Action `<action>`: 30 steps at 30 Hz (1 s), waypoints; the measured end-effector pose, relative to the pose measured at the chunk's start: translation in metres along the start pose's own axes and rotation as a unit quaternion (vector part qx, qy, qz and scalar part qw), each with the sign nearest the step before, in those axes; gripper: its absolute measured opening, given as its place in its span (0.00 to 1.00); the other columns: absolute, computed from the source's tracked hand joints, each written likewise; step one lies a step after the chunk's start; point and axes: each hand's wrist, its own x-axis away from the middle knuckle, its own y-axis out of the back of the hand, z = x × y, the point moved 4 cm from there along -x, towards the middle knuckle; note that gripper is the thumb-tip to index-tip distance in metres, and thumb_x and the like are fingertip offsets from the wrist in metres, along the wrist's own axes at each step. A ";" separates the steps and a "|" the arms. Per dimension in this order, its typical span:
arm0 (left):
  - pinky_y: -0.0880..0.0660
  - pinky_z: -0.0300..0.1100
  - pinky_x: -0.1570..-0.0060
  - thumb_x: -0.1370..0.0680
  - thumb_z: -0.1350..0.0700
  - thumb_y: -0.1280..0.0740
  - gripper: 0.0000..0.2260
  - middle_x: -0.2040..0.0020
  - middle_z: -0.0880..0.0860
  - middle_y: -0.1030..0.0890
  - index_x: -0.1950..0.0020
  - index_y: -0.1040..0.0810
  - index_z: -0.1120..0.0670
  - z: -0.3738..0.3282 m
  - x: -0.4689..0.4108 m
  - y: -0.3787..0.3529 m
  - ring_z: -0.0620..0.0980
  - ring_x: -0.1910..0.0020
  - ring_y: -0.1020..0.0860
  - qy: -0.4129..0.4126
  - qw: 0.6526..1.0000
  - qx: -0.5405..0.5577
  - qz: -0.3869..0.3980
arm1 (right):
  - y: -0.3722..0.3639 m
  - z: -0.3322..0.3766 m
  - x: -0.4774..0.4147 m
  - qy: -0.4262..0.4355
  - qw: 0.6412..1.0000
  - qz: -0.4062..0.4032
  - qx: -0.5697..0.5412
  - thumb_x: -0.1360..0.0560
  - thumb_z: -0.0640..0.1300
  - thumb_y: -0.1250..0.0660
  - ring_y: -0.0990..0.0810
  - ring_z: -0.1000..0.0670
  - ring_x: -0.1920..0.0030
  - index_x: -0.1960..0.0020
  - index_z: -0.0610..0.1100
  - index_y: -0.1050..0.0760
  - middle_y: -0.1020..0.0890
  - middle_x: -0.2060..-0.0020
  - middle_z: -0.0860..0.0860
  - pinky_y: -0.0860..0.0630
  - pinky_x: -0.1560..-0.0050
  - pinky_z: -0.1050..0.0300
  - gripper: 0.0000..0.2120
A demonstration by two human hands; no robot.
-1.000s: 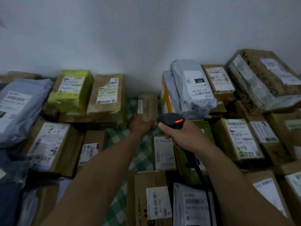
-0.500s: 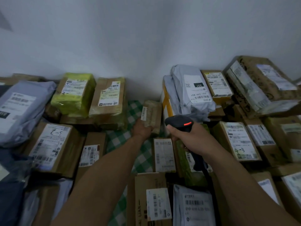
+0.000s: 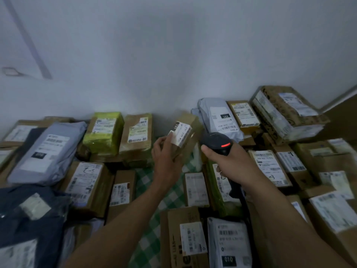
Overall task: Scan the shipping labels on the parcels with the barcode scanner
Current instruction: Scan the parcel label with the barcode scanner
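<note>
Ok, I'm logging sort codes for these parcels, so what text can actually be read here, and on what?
"231" on the label of the small brown parcel the left hand holds.
"231" on the rear grey bag.
"010" on the near grey bag.
"-2", handwritten, on the left cardboard box.
"-3", handwritten, on the right cardboard box.
Barcodes and fine print: too blurred to read.

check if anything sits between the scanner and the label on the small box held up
Nothing visible does. The right hand holds the scanner just right of the small box, with open air between them. The left hand grips the box below its label.
</note>
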 end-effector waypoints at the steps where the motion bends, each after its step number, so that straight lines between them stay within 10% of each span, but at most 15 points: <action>1: 0.33 0.51 0.28 0.22 0.61 0.28 0.37 0.24 0.56 0.40 0.17 0.40 0.48 -0.009 0.008 0.013 0.56 0.27 0.40 -0.012 1.000 0.002 0.020 | 0.003 0.007 0.008 0.011 1.000 -0.011 -0.013 0.25 0.61 0.26 0.18 0.58 0.52 0.42 0.64 0.23 0.16 0.50 0.61 0.23 0.52 0.58 0.14; 8: 0.27 0.36 0.35 0.17 0.52 0.33 0.31 0.26 0.48 0.33 0.18 0.43 0.38 -0.061 0.074 0.094 0.43 0.30 0.31 -0.010 0.986 0.055 0.160 | 0.013 0.042 0.080 0.107 0.990 -0.061 -0.073 0.25 0.54 0.24 0.18 0.63 0.50 0.36 0.62 0.26 0.17 0.47 0.62 0.26 0.56 0.68 0.20; 22: 0.27 0.51 0.30 0.16 0.50 0.36 0.22 0.28 0.47 0.27 0.22 0.33 0.36 -0.094 0.107 0.159 0.46 0.31 0.28 0.004 0.986 0.015 0.165 | 0.002 0.035 0.146 0.133 0.991 -0.026 0.001 0.26 0.55 0.22 0.20 0.70 0.50 0.36 0.60 0.26 0.17 0.47 0.62 0.27 0.55 0.71 0.21; 30: 0.27 0.43 0.36 0.15 0.55 0.37 0.23 0.31 0.44 0.28 0.20 0.34 0.43 -0.090 0.098 0.155 0.45 0.33 0.29 0.033 0.983 -0.005 0.181 | -0.024 0.024 0.142 0.109 0.992 0.037 0.054 0.33 0.68 0.23 0.17 0.62 0.46 0.34 0.60 0.26 0.15 0.47 0.61 0.19 0.39 0.51 0.31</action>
